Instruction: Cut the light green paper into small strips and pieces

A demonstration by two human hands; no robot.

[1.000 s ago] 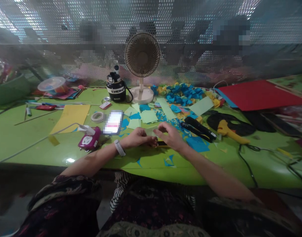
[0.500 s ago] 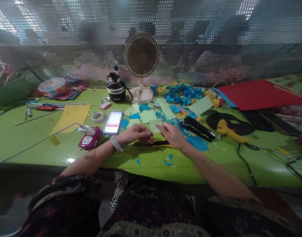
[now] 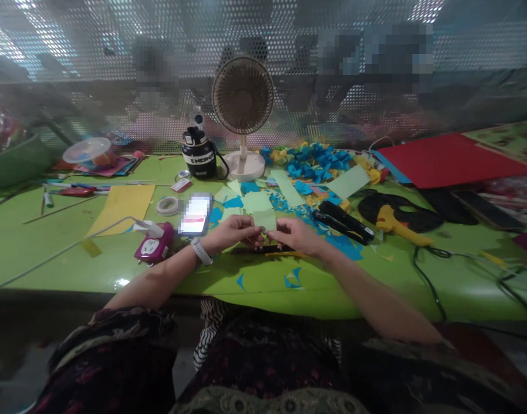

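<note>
A small piece of pale green paper (image 3: 264, 218) stands between my two hands, its lower edge at my fingertips. My left hand (image 3: 234, 233), with a white watch on the wrist, pinches it at the lower left corner. The thumb and fingers of my right hand (image 3: 300, 236) close on its lower right side. Just below my fingers lies a black and yellow tool (image 3: 285, 253), partly hidden, whose kind I cannot make out. Beyond the hands are more pale green paper pieces (image 3: 287, 187) and blue paper scraps (image 3: 281, 201).
A black stapler (image 3: 343, 221) and a yellow glue gun (image 3: 399, 227) with its cord lie to the right. On the left are a phone (image 3: 195, 214), a tape roll (image 3: 167, 205) and a purple power socket (image 3: 155, 244). A fan (image 3: 244, 164) and a black bottle (image 3: 199, 155) stand behind.
My right hand has shifted left and turned, bringing its fingertips close to the left hand's. The pale green paper has moved slightly left and now stands between both hands.
</note>
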